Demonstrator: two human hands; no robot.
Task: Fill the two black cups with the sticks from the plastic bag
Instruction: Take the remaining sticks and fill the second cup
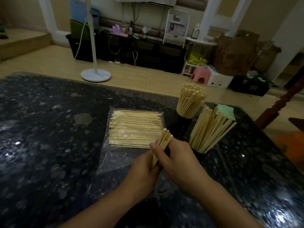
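We hold a bundle of sticks upright-tilted in both hands, left hand and right hand curled around it; the nearer black cup stands just right, closest to our right hand.

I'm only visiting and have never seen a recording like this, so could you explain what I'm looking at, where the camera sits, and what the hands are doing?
No machine here: a person works bare-handed, and the single picture comes from a camera worn on their head, looking down. The left hand and right hand together grip a small bundle of sticks. On the dark speckled table lies a clear plastic bag still holding many sticks. Right of it stand two black cups, the far cup and the near cup, both already bristling with sticks.
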